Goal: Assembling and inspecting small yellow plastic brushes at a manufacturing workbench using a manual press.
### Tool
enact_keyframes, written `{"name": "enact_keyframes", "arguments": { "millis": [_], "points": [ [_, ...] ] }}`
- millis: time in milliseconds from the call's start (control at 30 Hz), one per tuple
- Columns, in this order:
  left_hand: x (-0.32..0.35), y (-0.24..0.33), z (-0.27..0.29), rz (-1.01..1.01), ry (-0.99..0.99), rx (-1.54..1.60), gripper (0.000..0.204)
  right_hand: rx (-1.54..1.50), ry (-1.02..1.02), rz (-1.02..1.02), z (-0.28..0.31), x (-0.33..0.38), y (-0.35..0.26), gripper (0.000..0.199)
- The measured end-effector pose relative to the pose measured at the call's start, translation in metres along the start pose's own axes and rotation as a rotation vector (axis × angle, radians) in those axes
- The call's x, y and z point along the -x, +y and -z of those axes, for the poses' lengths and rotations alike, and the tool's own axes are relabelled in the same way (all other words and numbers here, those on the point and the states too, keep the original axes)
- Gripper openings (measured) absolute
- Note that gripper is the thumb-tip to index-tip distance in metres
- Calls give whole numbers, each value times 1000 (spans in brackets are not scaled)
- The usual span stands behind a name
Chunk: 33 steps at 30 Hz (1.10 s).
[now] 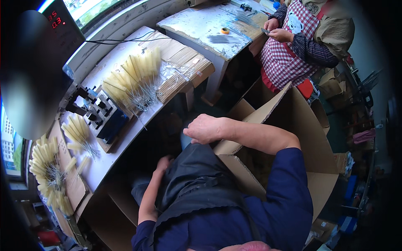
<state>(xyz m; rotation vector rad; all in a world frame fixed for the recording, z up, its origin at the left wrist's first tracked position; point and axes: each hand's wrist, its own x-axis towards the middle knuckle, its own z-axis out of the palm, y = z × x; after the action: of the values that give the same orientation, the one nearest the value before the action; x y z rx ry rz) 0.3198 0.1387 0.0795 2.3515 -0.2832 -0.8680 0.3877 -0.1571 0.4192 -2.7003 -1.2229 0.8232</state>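
Head: apron (190, 178) (black) beside fingers (190, 132).

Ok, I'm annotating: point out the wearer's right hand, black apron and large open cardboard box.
Wearer's right hand (204, 129): head view, back of hand.
Black apron (196, 178): head view, cloth over lap.
Large open cardboard box (299, 125): head view, inner wall.

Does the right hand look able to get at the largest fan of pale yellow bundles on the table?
Probably yes: the right hand is across an open gap from the table, and nothing visible blocks the bundles' wire ends, which face that side.
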Motion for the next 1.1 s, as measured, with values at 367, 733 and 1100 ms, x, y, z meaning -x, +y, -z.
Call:
{"name": "enact_keyframes", "arguments": {
  "millis": [367, 733, 1100],
  "points": [
    [181, 27, 92, 111, 783, 432, 17, 38, 99, 16, 12, 17, -11, 33],
    [290, 0, 68, 259, 1471, 307, 17, 14, 14, -52, -2, 4, 3, 32],
    [357, -69, 47, 636, 1815, 249, 13, -83, -43, -149, -15, -13, -9, 29]
  ]
}}
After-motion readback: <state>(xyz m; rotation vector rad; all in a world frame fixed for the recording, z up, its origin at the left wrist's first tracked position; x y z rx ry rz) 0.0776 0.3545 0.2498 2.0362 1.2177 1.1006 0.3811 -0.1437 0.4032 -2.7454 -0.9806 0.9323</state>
